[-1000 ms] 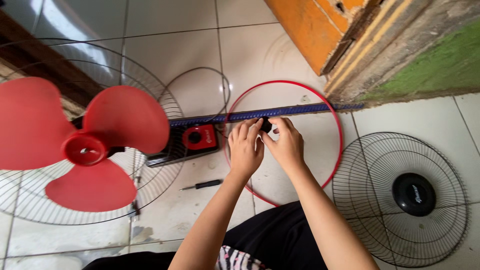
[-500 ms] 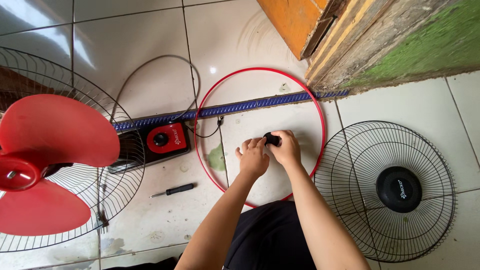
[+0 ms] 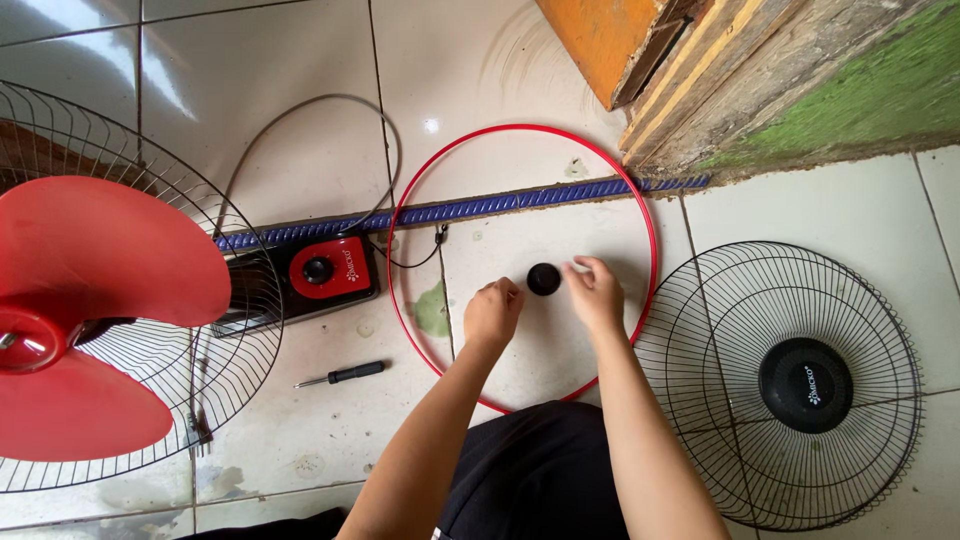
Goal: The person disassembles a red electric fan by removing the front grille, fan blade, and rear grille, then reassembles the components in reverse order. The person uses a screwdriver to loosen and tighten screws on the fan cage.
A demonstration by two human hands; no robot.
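Now, small black cap (image 3: 543, 279) on floor, between both hands' fingers (image 3: 578, 268).
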